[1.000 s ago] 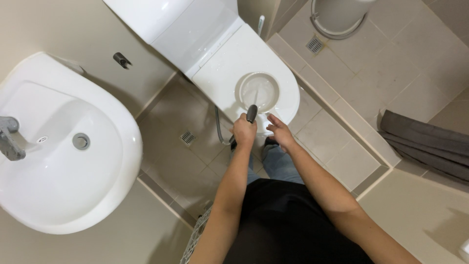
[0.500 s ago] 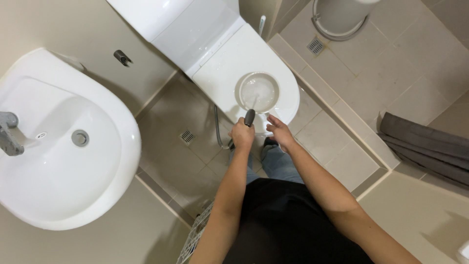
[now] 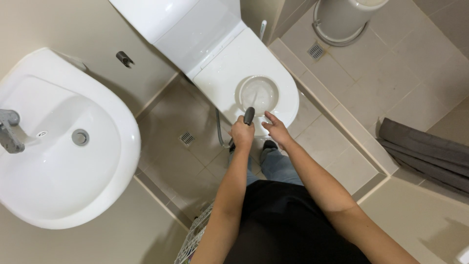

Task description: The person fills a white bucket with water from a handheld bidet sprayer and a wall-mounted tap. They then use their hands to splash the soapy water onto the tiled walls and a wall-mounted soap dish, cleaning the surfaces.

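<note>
At our left we see a white sink (image 3: pixel 58 146) with a grey tap (image 3: pixel 9 129) and a round drain (image 3: pixel 80 137). A floor drain (image 3: pixel 187 139) sits in the beige tiles, a grey bin (image 3: pixel 344 17) stands at the top, and a dark folded mat (image 3: pixel 425 154) lies at our right.

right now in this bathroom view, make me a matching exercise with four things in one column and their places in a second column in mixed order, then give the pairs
Things
1. spray head
2. right hand
3. sink
4. floor drain

Places
A. set in the tiles between the sink and the toilet
B. at the left of the view, by the wall
C. open, at the toilet's front rim
D. gripped in the left hand, aimed into the bowl

Pairs: 1-D, 2-C, 3-B, 4-A
</note>
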